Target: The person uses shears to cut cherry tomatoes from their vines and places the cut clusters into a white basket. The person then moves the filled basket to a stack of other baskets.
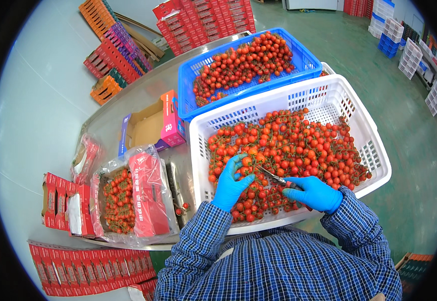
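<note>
Cherry tomatoes on green stems (312, 146) fill much of a white perforated plastic crate (378, 150) in front of me. My left hand (233, 182), in a blue glove, is at the crate's near left part, its fingers curled around a small orange-red bunch of tomatoes (249, 161). My right hand (312, 193), gloved too, grips small snips (278, 180) by their red and dark handles. Their narrow metal blades point up and left at the stems beside the bunch. Whether the blade tips touch a stem is too small to tell.
Behind stands a blue crate (241, 92) of tomatoes on the metal table (147, 88). To the left are an open cardboard box (147, 124), a plastic-lined red box (152, 195) holding tomatoes, and red cartons (62, 203). Loose tomatoes (182, 209) lie near the white crate's left side.
</note>
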Action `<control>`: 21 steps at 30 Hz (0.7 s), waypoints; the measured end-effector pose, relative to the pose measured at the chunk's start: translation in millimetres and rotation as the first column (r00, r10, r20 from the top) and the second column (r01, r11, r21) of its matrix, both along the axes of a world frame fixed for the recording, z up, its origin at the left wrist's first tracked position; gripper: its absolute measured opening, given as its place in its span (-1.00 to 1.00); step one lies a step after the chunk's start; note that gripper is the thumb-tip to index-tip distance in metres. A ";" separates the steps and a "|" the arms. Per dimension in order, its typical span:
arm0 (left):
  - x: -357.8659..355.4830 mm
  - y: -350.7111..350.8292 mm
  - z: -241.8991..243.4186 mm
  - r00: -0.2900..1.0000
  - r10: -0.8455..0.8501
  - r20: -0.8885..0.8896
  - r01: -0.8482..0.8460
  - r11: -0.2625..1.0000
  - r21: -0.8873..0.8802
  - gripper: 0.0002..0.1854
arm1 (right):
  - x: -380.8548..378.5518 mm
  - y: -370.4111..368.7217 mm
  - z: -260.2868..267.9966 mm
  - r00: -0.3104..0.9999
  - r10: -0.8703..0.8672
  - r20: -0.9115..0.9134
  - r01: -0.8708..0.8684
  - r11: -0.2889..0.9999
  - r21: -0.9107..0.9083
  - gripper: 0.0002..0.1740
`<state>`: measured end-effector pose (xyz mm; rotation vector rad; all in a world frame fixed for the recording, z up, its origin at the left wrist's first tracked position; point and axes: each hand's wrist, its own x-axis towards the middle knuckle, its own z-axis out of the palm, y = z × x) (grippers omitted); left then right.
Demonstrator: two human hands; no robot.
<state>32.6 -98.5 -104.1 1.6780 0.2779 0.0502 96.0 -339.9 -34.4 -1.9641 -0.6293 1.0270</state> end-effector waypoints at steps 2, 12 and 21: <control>0.1 -0.4 3.1 0.999 0.030 0.041 -0.033 0.997 0.072 -0.33 | -2.4 2.6 4.5 0.998 0.010 0.059 -0.010 1.000 -0.005 -0.45; 2.6 -19.9 14.2 0.999 0.044 0.032 -0.046 0.997 0.067 -0.32 | -9.5 -0.1 -17.7 0.979 -0.181 -0.090 0.189 0.978 0.083 -0.55; -63.5 87.2 52.1 0.890 0.368 0.267 -0.214 0.857 -0.468 -0.40 | 9.3 6.7 -52.5 0.785 -0.539 -0.306 0.619 0.662 0.423 -0.71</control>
